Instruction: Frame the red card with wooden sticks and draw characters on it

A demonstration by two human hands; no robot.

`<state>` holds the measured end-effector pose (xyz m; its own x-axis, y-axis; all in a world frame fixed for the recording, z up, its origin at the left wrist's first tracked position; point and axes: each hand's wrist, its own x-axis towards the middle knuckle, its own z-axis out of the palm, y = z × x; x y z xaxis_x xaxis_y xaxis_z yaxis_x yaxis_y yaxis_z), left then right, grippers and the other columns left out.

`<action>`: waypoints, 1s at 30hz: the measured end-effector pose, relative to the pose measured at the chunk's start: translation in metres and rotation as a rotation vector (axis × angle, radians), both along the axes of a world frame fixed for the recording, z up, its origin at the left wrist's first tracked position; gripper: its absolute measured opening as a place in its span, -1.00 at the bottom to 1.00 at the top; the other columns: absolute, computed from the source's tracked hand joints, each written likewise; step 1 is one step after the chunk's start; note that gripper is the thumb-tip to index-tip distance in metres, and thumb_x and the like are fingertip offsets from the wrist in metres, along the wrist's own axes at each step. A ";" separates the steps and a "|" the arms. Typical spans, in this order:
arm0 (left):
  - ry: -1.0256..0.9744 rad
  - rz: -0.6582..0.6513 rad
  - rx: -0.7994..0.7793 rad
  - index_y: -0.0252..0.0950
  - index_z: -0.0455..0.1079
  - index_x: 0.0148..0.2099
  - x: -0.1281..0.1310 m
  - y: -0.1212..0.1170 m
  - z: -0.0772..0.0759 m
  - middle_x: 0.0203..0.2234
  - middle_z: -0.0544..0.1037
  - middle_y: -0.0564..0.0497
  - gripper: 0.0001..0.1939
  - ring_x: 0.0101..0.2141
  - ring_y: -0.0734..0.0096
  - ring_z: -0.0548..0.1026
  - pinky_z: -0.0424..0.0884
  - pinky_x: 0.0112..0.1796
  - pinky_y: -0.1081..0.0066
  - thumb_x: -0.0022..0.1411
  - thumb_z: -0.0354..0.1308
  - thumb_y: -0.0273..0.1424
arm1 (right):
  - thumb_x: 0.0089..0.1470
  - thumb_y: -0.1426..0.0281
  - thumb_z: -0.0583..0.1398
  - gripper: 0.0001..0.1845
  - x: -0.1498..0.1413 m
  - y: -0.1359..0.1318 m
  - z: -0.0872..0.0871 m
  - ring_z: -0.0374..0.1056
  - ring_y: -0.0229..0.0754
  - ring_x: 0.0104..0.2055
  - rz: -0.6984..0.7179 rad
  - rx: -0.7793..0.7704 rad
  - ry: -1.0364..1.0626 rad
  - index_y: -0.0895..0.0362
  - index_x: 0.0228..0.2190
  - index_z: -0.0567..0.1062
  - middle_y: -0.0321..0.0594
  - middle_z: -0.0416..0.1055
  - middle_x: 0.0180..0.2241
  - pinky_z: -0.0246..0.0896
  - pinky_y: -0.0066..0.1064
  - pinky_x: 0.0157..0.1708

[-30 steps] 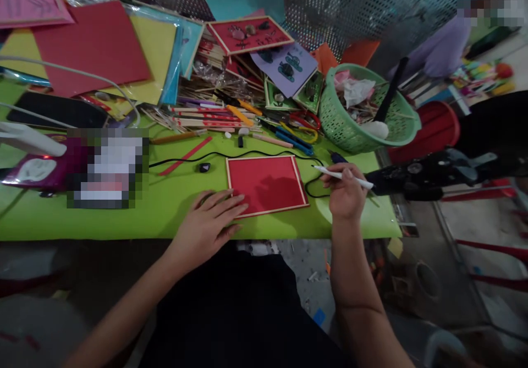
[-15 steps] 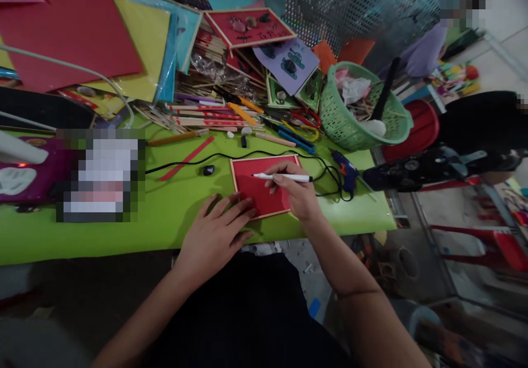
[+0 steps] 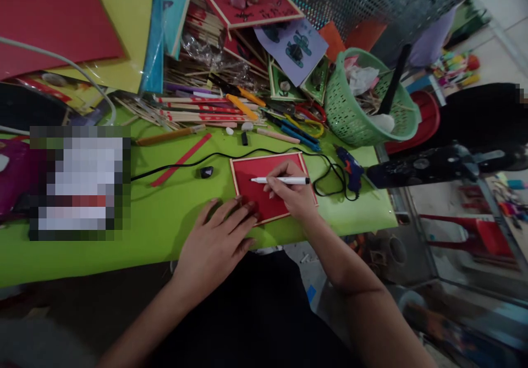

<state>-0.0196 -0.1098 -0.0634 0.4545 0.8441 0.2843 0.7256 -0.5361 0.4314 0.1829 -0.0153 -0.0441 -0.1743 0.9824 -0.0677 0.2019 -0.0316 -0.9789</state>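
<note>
A red card with a pale wooden stick frame (image 3: 264, 165) lies flat on the green table in front of me. My right hand (image 3: 295, 192) grips a white marker (image 3: 292, 180) over the card, its tip pointing left; whether the tip touches the card I cannot tell. My left hand (image 3: 218, 236) rests with fingers spread at the card's lower left edge, fingertips on its frame. Left of the card sits a small dark stone (image 3: 207, 172). A red paper strip (image 3: 181, 160) lies farther left.
A glue gun (image 3: 350, 170) with a black cord lies to the right. Behind it stands a green basket (image 3: 350, 106) holding scraps. Sticks, scissors (image 3: 311, 120) and pens crowd the back, below a finished-looking red framed card (image 3: 251, 5). A pixelated device (image 3: 82, 181) is at left.
My view has shifted slightly, so the background sits differently. The marker is still over the card in my right hand, and my left hand stays at the card's edge.
</note>
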 end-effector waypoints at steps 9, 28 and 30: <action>0.012 -0.009 -0.006 -0.16 0.45 0.18 0.000 0.000 0.002 0.20 0.52 0.07 -0.68 0.22 0.08 0.41 0.25 0.22 -0.06 0.48 0.04 -0.30 | 0.12 0.14 0.31 -0.70 -0.002 -0.001 0.001 0.33 -0.31 -0.54 0.022 0.005 -0.049 0.06 -0.37 0.38 -0.35 0.46 -0.51 0.26 -0.44 -0.53; -0.017 -0.004 -0.002 -0.14 0.43 0.23 0.000 0.002 0.002 0.22 0.51 0.09 -0.64 0.22 0.13 0.42 0.26 0.21 -0.04 0.45 0.08 -0.32 | 0.10 0.17 0.37 -0.71 0.001 0.014 -0.001 0.42 -0.27 -0.44 0.007 -0.055 0.121 0.07 -0.35 0.42 -0.34 0.47 -0.45 0.34 -0.46 -0.49; -0.017 -0.007 -0.006 -0.14 0.43 0.22 0.000 0.002 0.002 0.21 0.51 0.08 -0.64 0.22 0.12 0.42 0.26 0.21 -0.05 0.44 0.09 -0.32 | 0.11 0.15 0.36 -0.70 0.000 0.015 -0.002 0.41 -0.28 -0.45 0.010 -0.046 0.081 0.07 -0.35 0.42 -0.33 0.47 -0.45 0.33 -0.46 -0.50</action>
